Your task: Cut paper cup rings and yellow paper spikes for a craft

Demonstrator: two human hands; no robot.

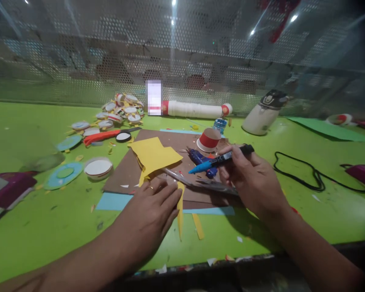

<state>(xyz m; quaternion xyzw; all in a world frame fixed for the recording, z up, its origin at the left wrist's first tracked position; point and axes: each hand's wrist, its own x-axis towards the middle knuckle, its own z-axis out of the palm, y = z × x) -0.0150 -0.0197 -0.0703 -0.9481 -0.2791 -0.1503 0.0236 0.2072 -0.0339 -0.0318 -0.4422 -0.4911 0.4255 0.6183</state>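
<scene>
My right hand (249, 174) grips a marker (220, 160) with a black body and a blue front end, which points left and down. It is held above a brown sheet (118, 178). My left hand (156, 211) lies palm down near the sheet's front edge, its fingers stretched out, touching yellow paper. A cut yellow paper piece (155, 156) rests just beyond those fingers. A narrow yellow strip (180, 215) sticks out beside them. Between my hands lies a long silvery thing (197, 185), partly hidden. A dark blue object (197, 157) sits behind the marker, and I cannot make out its kind.
A red-and-white paper cup (209, 140) and a blue jar (220, 125) stand at the back. Further left are orange-handled scissors (103, 137) and a pile of decorated discs (121, 109). A white jug (263, 115) stands right, near a black cord (313, 174).
</scene>
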